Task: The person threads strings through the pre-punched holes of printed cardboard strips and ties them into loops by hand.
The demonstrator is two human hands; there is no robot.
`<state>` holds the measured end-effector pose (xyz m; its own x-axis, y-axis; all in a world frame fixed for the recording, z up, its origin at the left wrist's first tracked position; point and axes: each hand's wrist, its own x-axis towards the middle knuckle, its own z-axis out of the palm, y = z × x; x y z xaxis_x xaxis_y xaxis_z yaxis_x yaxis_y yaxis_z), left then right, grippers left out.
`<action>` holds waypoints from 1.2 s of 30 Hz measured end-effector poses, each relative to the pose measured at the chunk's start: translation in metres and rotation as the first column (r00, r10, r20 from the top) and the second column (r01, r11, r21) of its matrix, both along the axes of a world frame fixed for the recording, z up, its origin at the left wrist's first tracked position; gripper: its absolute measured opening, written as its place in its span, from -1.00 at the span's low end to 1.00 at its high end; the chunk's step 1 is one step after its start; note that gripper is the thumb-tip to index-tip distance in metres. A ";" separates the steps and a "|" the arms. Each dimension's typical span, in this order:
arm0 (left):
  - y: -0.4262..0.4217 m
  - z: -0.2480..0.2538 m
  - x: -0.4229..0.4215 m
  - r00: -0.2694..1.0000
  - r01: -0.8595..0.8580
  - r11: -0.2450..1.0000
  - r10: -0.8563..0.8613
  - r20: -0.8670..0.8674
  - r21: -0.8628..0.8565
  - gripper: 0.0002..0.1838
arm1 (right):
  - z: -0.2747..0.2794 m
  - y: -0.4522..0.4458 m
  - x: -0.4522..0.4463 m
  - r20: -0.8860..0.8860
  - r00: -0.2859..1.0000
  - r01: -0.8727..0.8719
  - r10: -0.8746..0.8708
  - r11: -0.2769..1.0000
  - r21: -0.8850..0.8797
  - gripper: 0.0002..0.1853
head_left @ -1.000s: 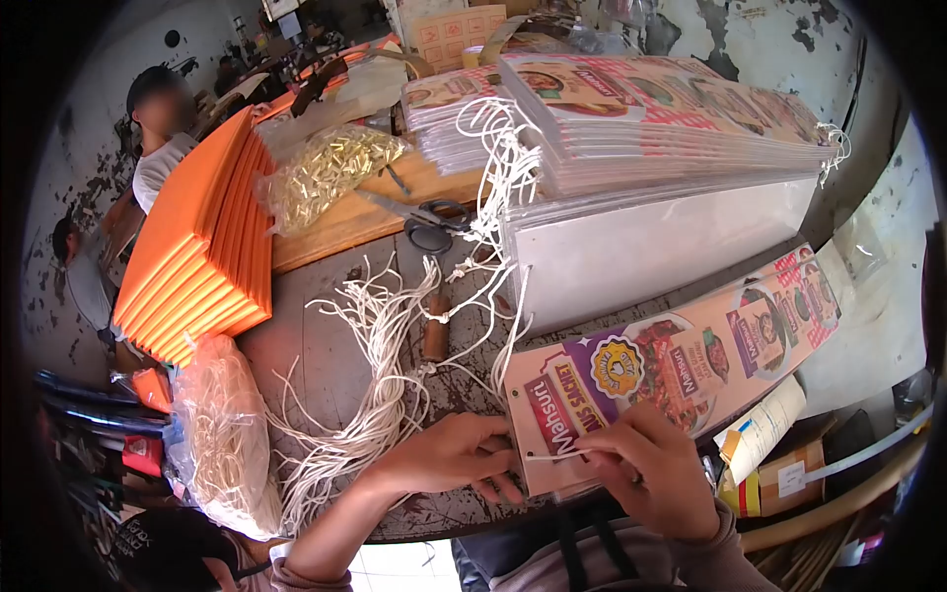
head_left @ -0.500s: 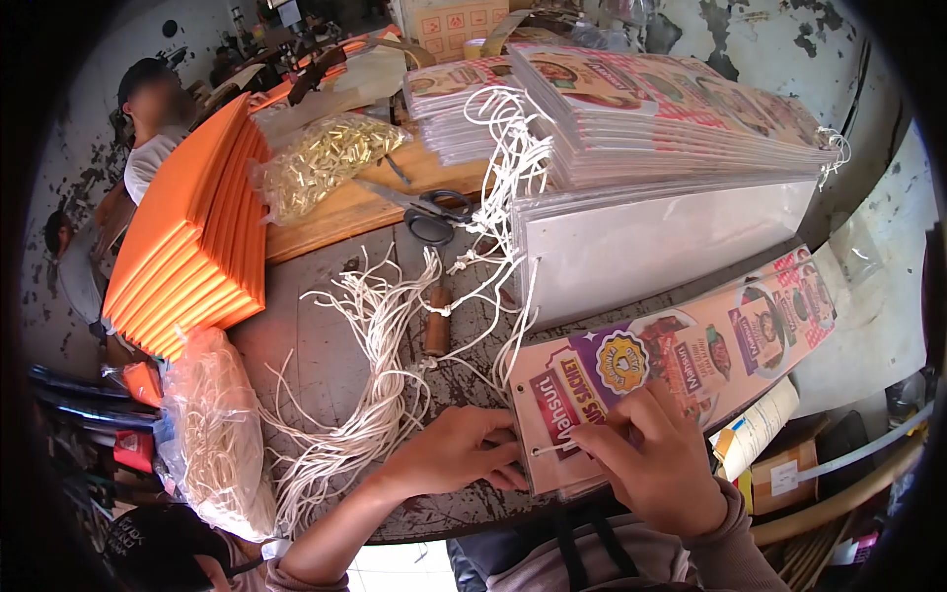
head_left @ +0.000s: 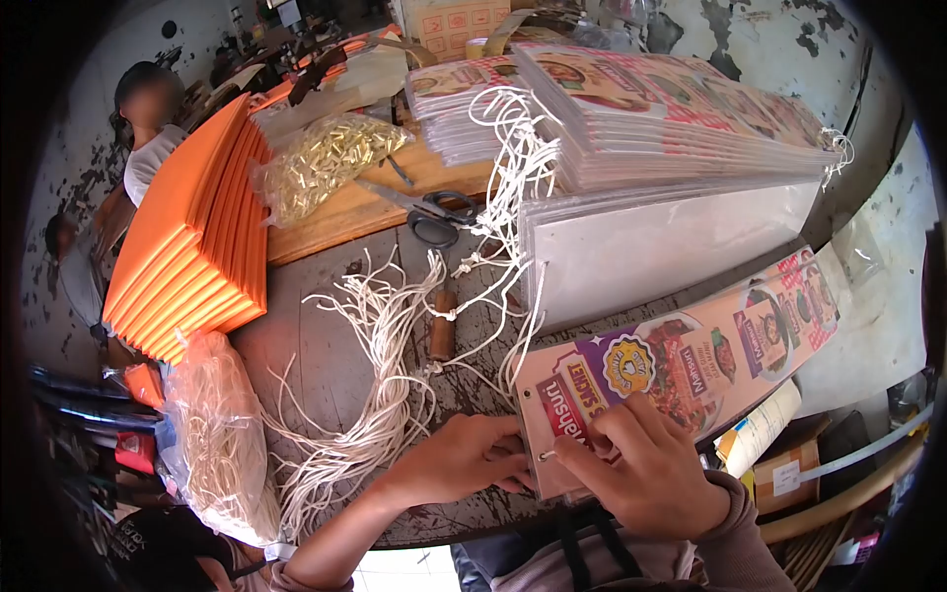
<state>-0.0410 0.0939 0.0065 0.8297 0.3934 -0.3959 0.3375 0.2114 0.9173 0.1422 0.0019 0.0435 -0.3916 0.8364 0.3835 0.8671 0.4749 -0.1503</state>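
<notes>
A stack of long printed sheets (head_left: 681, 370) lies at the table's front right, with metal eyelets at its left end. My left hand (head_left: 459, 459) is at that left edge, fingers curled and partly hidden under the sheets. My right hand (head_left: 641, 469) rests over the top sheet, fingers bent, its thumb close to the lower eyelet. A short bit of white cord shows at this eyelet, by the thumb. Whether the fingers grip the cord is hard to make out. Loose white cords (head_left: 380, 345) lie left of my left hand, beside a wooden handle (head_left: 442, 326).
Orange stacked pieces (head_left: 187, 257) and a bag of cord (head_left: 222, 434) stand left. Behind are a bag of brass-coloured pieces (head_left: 330, 163), scissors (head_left: 429, 222) and tall stacks of printed sheets (head_left: 681, 109) with tied cords. Other people sit at the far left.
My right thumb has moved toward the lower eyelet, and the cord that stretched from it to the fingers now shows only as a short bit. My left hand stays at the sheets' edge.
</notes>
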 end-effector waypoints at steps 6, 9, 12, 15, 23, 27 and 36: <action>-0.001 -0.003 -0.001 1.000 0.020 1.000 -0.020 -0.006 0.022 -0.75 | -0.006 0.005 0.000 -0.007 1.000 -0.028 0.028 0.999 -0.015 -0.78; -0.001 0.001 -0.001 1.000 0.023 0.998 -0.022 -0.022 0.055 -0.77 | -0.010 0.006 0.001 0.013 0.999 -0.051 0.051 0.998 -0.031 -0.80; -0.001 0.015 -0.004 0.994 0.075 0.973 -0.055 -0.097 0.219 -0.83 | -0.015 0.006 0.007 0.052 0.996 -0.069 0.071 0.997 -0.036 -0.82; 0.001 0.024 -0.011 0.973 0.195 0.871 -0.114 -0.202 0.450 -0.89 | -0.016 0.001 0.019 0.042 0.995 -0.087 0.093 0.988 -0.129 -0.82; -0.003 0.019 -0.016 0.961 0.237 0.740 -0.084 -0.263 0.629 -0.90 | 0.007 -0.037 0.106 -0.311 0.916 0.151 -0.253 0.936 -0.317 -0.89; -0.001 0.021 -0.018 0.954 0.254 0.700 -0.069 -0.290 0.667 -0.90 | -0.002 -0.066 0.161 -0.749 0.632 -0.072 -0.197 0.948 -0.310 -0.64; 0.001 0.030 -0.019 0.915 0.283 0.704 0.006 -0.404 0.652 -0.91 | -0.017 -0.075 0.184 -0.893 -0.449 -0.077 0.041 0.993 0.084 -0.60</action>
<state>-0.0600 0.0946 0.0367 0.7564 0.5630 -0.3331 0.6329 -0.5009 0.5904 0.3260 -0.0730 0.0264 0.4530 0.8557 0.2501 -0.5596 0.4913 -0.6675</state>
